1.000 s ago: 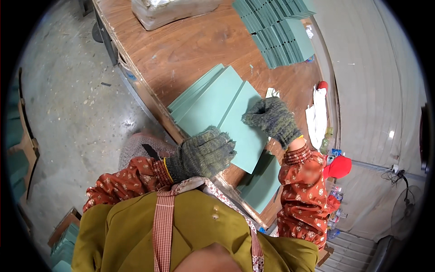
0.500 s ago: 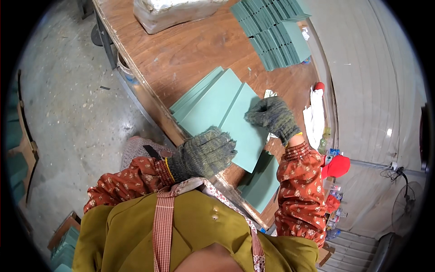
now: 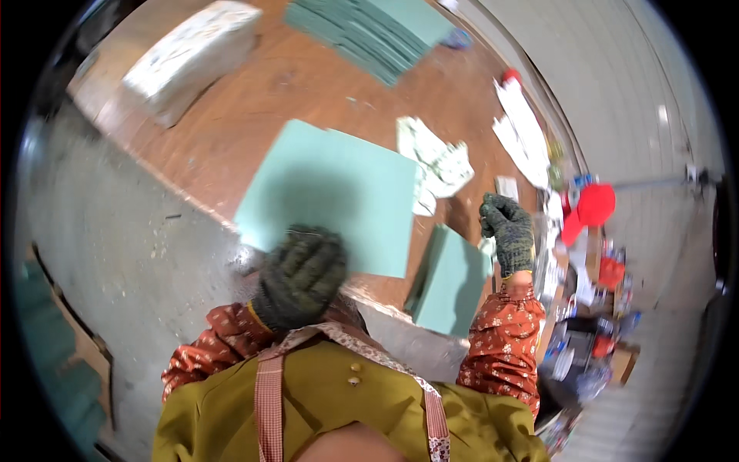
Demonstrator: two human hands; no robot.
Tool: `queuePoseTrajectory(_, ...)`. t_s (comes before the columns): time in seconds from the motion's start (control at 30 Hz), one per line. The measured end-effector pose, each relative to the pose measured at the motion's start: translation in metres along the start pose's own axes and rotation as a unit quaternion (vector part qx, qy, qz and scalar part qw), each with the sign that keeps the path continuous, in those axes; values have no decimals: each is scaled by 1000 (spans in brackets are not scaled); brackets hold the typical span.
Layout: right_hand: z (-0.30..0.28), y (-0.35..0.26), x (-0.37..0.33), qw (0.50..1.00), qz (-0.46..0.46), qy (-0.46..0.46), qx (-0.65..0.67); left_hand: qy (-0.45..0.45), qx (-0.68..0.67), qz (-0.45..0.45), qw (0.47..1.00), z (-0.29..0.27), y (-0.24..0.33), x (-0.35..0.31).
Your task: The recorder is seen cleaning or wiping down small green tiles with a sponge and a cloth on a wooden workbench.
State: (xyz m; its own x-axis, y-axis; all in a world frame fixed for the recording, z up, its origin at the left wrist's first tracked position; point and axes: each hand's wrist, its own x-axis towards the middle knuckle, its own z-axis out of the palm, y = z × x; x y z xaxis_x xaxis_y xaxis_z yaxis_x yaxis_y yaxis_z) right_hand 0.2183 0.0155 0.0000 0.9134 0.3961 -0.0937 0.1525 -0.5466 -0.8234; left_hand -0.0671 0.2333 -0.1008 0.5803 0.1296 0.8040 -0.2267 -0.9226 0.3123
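A green square sheet [image 3: 331,192] lies flat on the brown wooden table [image 3: 308,85], its near edge at the table's rim. My left hand [image 3: 300,273], in a dark knit glove, is blurred and sits curled over that near edge. My right hand [image 3: 508,231], also gloved, is raised off the sheet to the right with its fingers curled in, and I see nothing in it. Just left of that hand, a second stack of green sheets [image 3: 450,281] rests at the table's near edge.
A fanned pile of green sheets [image 3: 369,31] lies at the far side, a white wrapped bundle [image 3: 192,54] at the far left. Crumpled white paper [image 3: 435,162] and white cloth [image 3: 519,127] lie to the right. A red cap [image 3: 589,208] tops clutter by the wall. Grey concrete floor [image 3: 115,231] lies left.
My right hand has lifted off the green sheets and moved right. The fanned sheets now lie as one squared sheet. My left hand stays at the near edge; my head has tilted closer.
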Motion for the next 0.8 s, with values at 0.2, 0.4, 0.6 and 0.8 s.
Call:
queuePoseTrajectory(0.2,-105,125,-61,956,116,234,134,-92,67,-72,991,4,10,17)
queuePoseTrajectory(0.4,-108,186,-78,944,119,298,-76,-109,147,-78,980,13,11,5)
queuePoseTrajectory(0.6,-60,163,-1,945,-84,198,-247,-148,228,-95,958,13,22,6)
queuePoseTrajectory(0.8,-41,184,45,920,-114,144,-347,-109,256,-116,954,25,32,4)
